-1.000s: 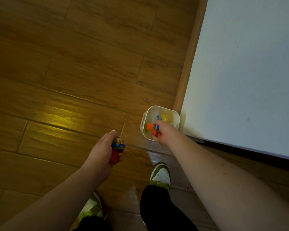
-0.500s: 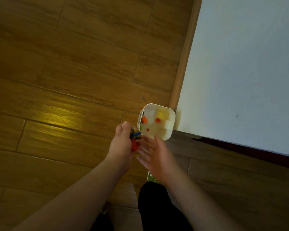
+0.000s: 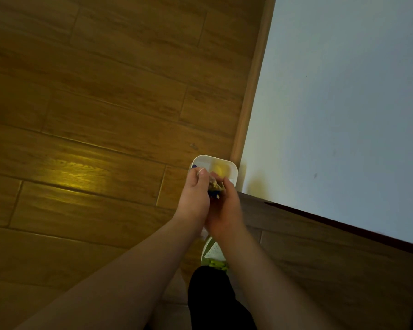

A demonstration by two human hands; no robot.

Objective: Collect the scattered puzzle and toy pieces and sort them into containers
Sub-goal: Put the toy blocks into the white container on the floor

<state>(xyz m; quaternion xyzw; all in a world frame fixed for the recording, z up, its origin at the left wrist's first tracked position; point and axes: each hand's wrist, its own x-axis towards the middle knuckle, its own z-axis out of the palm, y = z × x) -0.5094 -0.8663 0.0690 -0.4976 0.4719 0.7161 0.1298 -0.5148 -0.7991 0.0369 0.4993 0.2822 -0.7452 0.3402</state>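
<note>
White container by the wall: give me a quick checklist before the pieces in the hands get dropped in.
1. White container upright, mouth open: ok.
2. Hands over its near rim: ok.
3. Left hand grip on toy pieces: ok.
4. Right hand grip on the same pieces: cannot tell, fingers hide it.
5. Room left inside: cannot tell, hands cover much of it.
6. Floor in view free of stray pieces: ok.

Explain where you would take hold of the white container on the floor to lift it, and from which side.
Grip the white container by its rim on the far edge, coming from above. Its mouth faces up and that edge is bare, while the left hand and right hand with their toy pieces cover the near edge, and a white wall seems to crowd its right side.
</note>
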